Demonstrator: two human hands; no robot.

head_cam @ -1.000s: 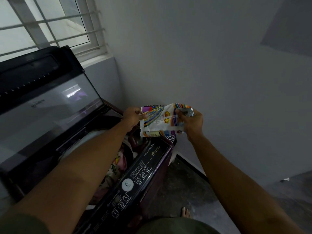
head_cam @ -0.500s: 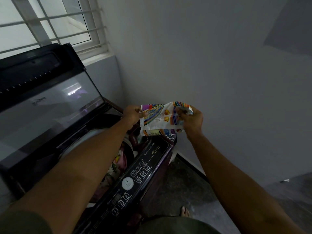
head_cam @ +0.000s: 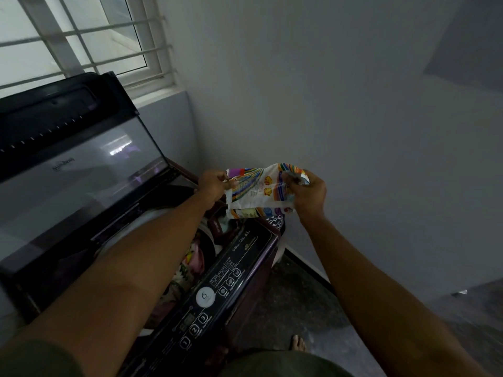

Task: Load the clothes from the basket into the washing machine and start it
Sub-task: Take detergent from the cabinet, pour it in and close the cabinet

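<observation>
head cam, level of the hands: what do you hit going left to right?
Raised washer lid → left hand → colourful packet, gripped at both ends → right hand → bare wall.

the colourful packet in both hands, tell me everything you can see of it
The packet is a crinkled, glossy white pouch printed with rainbow stripes and small orange figures; its text is unreadable. It is held in the air above the washing machine, near the wall. The left hand pinches its left edge, the right hand grips its top right corner.
</observation>
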